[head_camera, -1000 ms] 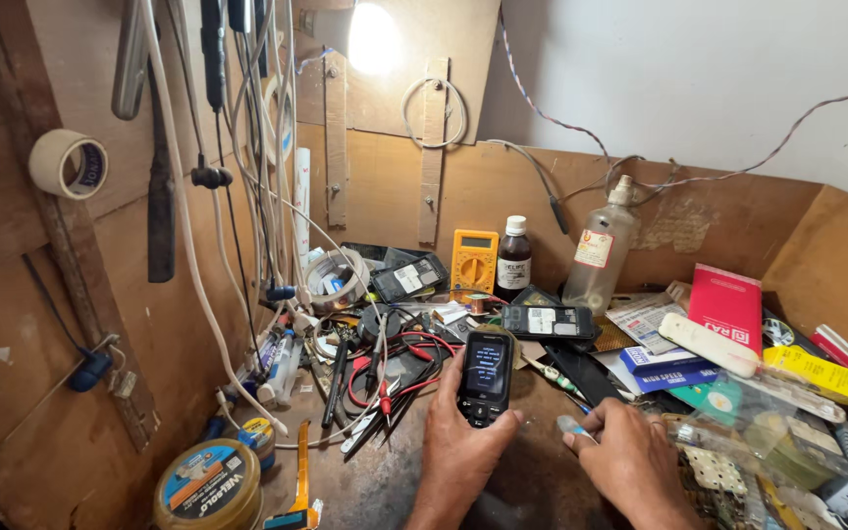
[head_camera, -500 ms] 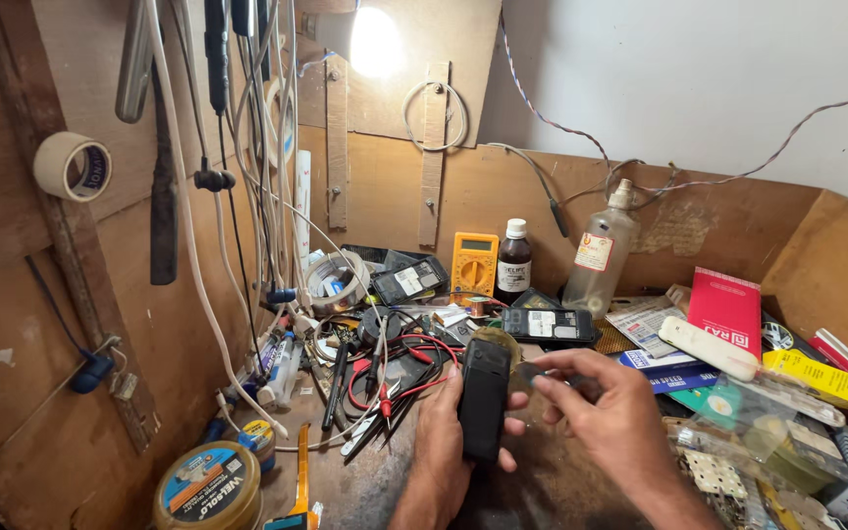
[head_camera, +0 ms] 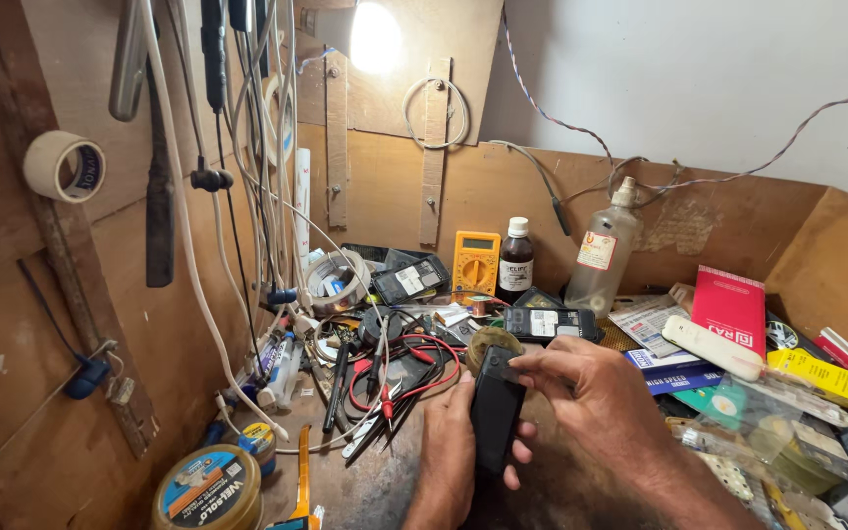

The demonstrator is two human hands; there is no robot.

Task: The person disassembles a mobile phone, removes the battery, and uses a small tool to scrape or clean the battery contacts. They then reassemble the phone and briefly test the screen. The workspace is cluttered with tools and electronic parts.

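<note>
Left hand cupped in grip; right hand pinching, fingers bent

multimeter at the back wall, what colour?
Yellow-orange multimeter with a dark dial, clearest in the head view.

phone between hands, multimeter behind

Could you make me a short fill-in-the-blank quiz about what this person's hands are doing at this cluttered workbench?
1. The left hand holds a black ____ with its dark back facing up.
2. The right hand pinches that thing at its ____ end.
3. The meter standing against the back board is ____ in colour.
4. The roll of tape hangs on the wall to the ____ of the bench.

Missing words: phone; top; yellow; left
</note>
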